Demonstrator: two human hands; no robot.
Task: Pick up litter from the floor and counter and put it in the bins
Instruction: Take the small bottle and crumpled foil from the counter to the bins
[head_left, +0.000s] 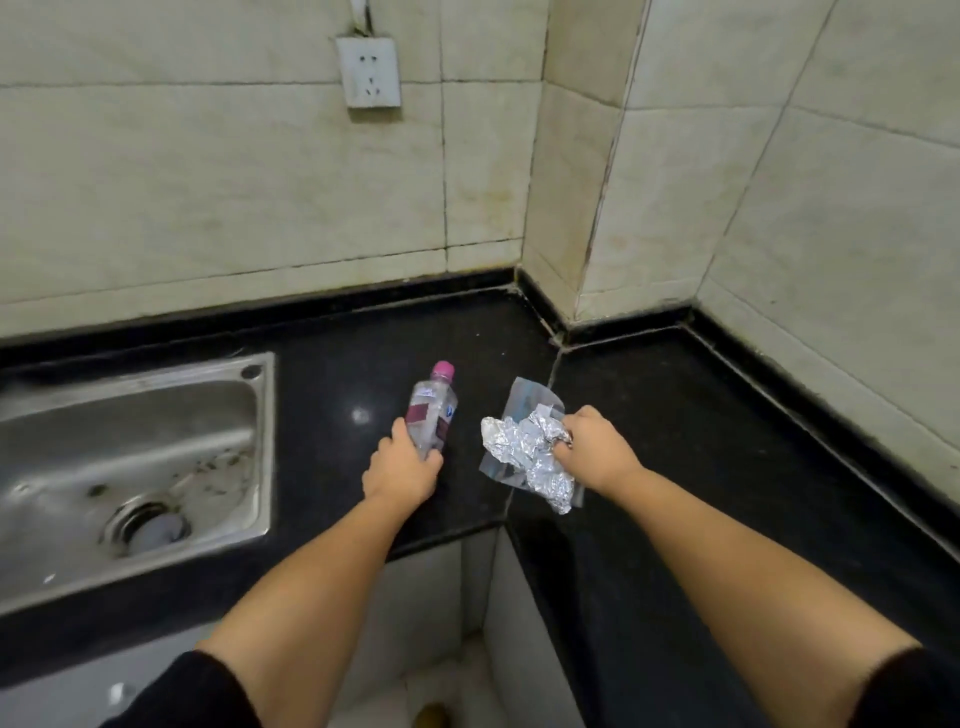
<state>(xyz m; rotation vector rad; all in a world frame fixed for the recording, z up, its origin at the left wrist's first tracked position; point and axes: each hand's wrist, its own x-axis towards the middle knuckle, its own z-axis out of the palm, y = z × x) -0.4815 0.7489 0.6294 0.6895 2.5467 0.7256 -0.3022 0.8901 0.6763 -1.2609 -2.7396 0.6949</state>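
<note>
A small clear plastic bottle with a pink cap (434, 410) lies on the glossy black stone counter (701, 415), its long axis running from the near edge toward the tiled wall, cap end pointing away from the person and tilted slightly right; whether any liquid is inside cannot be told, though a dark red label wraps its middle. The left hand (402, 470) is closed around the bottle's base end, thumb on the left side and fingers curled under the right side. Just beside it to the right, a crumpled ball of shiny silver foil (524, 449) sits on top of a flat, clear plastic wrapper (527, 400) that lies across the seam where two counter slabs meet; the foil is wrinkled and irregular, stretched along a line from upper left to lower right. The right hand (595, 452) pinches the foil's right edge, fingertips buried in the creases. To the left, set into the counter, is a rectangular stainless steel sink (249, 447), its basin scuffed and speckled with dark bits around the round drain (148, 525). Behind, cream wall tiles with dark grout carry a white wall socket (368, 71).
</note>
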